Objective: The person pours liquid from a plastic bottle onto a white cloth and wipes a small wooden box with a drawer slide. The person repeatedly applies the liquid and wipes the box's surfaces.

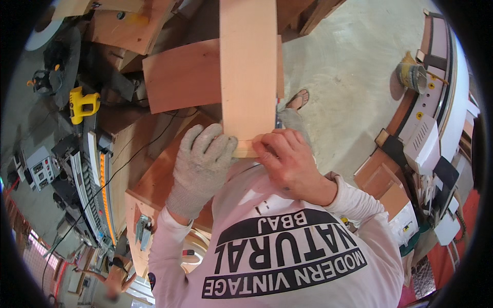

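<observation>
A long, pale wooden board [249,66] stretches away from my chest. Across its near end runs a narrow wooden strip [245,149]; whether it is a separate piece I cannot tell. My left hand [202,161], in a grey knit glove, closes on the board's near left corner, thumb tip at the end strip. Bare and with bent fingers, my right hand [291,163] pinches the near right corner. The undersides of the board and the fingers beneath it are hidden.
A reddish-brown panel [182,76] lies beyond the board, to its left. Farther left are a yellow power tool [83,105] and a dark cable [136,157]. A metal clamp-like piece [144,231] sits on a wooden box. At right stands a bucket [412,77] by a curved, cluttered bench.
</observation>
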`<move>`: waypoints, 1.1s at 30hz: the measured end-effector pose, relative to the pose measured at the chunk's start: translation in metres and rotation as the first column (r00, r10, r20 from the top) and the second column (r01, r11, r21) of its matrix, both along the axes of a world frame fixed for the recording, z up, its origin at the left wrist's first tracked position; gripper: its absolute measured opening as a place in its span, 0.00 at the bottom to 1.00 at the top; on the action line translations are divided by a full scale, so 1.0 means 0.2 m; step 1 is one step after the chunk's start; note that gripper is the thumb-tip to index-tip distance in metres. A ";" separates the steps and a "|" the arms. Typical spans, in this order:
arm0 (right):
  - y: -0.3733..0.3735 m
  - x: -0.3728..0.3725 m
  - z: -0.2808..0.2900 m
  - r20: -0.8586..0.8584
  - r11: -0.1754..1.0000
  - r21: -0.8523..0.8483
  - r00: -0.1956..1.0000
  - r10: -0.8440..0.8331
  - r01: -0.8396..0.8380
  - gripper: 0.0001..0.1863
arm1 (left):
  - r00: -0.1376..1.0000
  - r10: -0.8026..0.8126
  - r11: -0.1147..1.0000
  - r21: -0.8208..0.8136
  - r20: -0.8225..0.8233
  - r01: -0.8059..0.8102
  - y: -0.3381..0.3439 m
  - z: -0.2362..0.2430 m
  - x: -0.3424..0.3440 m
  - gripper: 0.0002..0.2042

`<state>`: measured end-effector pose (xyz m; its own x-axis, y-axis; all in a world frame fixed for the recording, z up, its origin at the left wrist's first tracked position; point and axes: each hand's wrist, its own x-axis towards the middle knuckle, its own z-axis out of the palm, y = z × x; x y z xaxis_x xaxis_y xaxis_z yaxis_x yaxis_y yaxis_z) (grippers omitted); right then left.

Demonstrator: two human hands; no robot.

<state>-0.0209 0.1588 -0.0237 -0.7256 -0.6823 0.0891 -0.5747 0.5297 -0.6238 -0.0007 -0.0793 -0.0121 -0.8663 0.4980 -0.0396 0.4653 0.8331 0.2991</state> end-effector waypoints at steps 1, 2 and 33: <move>-0.01 0.01 0.00 -0.002 1.000 0.008 1.000 -0.011 0.011 0.25 | 1.000 0.002 1.000 -0.018 0.000 -0.002 0.01 0.00 0.00 0.21; 0.00 0.02 0.00 -0.005 1.000 0.016 1.000 -0.024 0.024 0.25 | 1.000 0.003 0.999 -0.035 -0.001 -0.003 0.01 0.02 0.00 0.21; 0.39 0.05 -0.05 0.999 0.687 -0.001 0.036 -0.037 0.726 0.10 | 0.999 -0.011 0.994 -0.109 -0.042 0.007 0.06 0.02 0.04 0.27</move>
